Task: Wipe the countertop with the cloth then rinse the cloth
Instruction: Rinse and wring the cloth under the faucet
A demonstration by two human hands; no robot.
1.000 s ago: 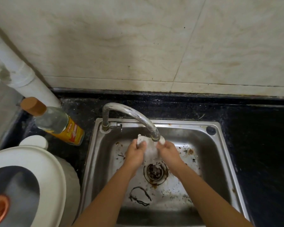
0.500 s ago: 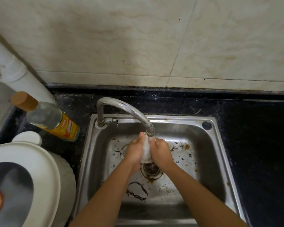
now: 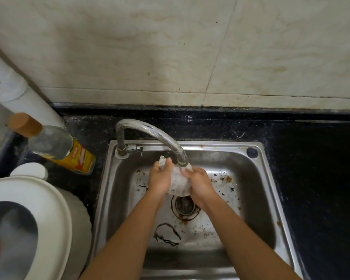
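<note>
The left hand (image 3: 160, 179) and the right hand (image 3: 200, 183) meet over the basin of the stainless steel sink (image 3: 271, 190), both curled round a wet, bunched white cloth (image 3: 178, 183) squeezed between them. A corner of the cloth sticks up above the left hand's fingertips. The bundle sits directly under the spout of the curved chrome tap (image 3: 150, 130), which arches from the sink's back left corner, and above the round, rust-ringed drain (image 3: 183, 206). The spout end crosses in front of the cloth's top edge and hides it there; whether water is running is hard to make out.

The basin floor carries brown specks and a dark, looping stringy scrap (image 3: 166, 233) near the front. A small dark round cap (image 3: 252, 152) sits in the sink's back right corner. The black speckled countertop (image 3: 315, 178) surrounds the sink. To the left on it stands a clear glass bottle with a yellow label and a tan cap (image 3: 61, 147), leaning in the wide-angle view. Nearer the camera at lower left is a large white rounded lid with a dark oval panel (image 3: 53, 215), cut off by the frame edge; what it belongs to cannot be told. A white pipe (image 3: 18, 87) runs up the left corner against the beige marbled wall tiles (image 3: 170, 47). Both forearms cover part of the basin's front.
</note>
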